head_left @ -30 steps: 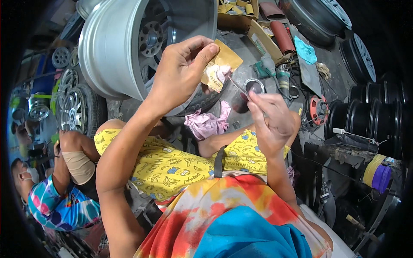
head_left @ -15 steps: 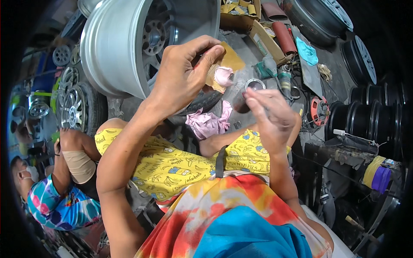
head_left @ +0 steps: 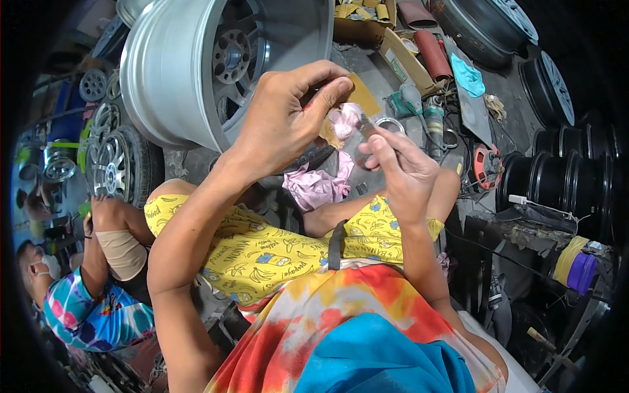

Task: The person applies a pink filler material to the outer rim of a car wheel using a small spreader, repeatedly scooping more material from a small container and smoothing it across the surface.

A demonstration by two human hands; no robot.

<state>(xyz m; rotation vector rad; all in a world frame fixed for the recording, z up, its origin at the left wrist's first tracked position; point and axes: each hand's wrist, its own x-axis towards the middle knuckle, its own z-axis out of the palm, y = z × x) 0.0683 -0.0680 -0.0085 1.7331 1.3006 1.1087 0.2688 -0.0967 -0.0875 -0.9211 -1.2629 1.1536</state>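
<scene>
Pinched between the thumb and fingers of my left hand (head_left: 291, 114) is a tan-yellow sheet (head_left: 359, 98) that looks like stiff paper or sandpaper. A soft lump of pale pink putty (head_left: 344, 122) sits on it. My right hand (head_left: 403, 164) is closed on a thin putty blade (head_left: 369, 128), partly hidden by the fingers, whose tip meets the putty's right edge. Beyond my left hand a big silver wheel rim (head_left: 171, 75) stands on its side with its spokes turned toward the right. Behind the blade, the round rim of a can (head_left: 392, 122) shows.
A pink cloth (head_left: 316, 186) lies between my legs. Ahead are a green power tool (head_left: 405, 101), a cardboard box (head_left: 367, 30) and a red roll (head_left: 433, 56). Black rims (head_left: 557, 190) line the right, near a red cable reel (head_left: 487, 167). Another person (head_left: 98, 288) sits at left.
My right hand has moved slightly down and left, bringing the blade against the putty. The left hand with the sheet has shifted a little to the right. The putty's shape has changed.
</scene>
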